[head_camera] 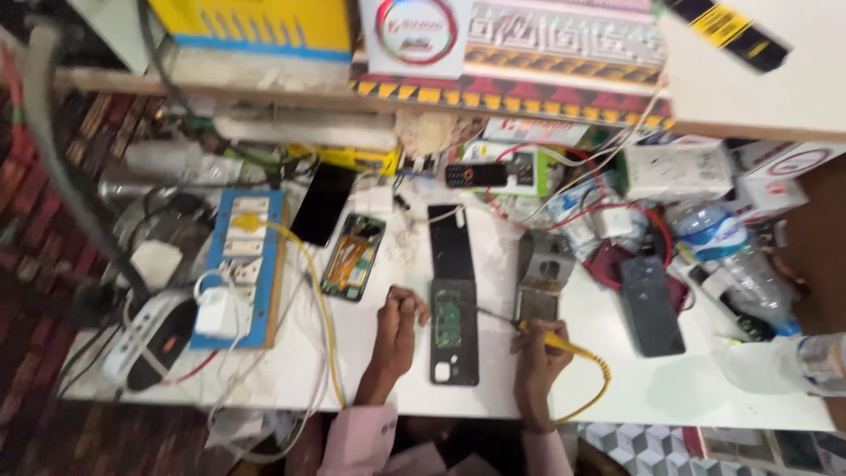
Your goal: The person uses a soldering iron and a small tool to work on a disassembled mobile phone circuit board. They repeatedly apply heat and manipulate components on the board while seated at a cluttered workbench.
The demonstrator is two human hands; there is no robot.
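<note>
Table [652, 388]: white top, crowded with phones, cables and boxes from nine o'clock round to three.
Socket board [251, 264]: blue, at nine o'clock from the hands, with a yellow cable running off it toward six.
Water bottle [736, 264]: clear, lying tilted at three o'clock, well apart from the hands.
Dark phone [650, 304]: face down at two o'clock from the right hand, near the bottle.
Opened phone [455, 328]: back off and green board showing, lying lengthwise between the two hands.
Left hand [397, 330]: curled tight, fist resting just beside the opened phone's nine o'clock edge; it may pinch something thin, too blurred to tell.
Right hand [538, 353]: closed round a yellow-handled soldering iron [551, 339].
Iron's tip: points toward ten o'clock, at or just over the board.
</note>
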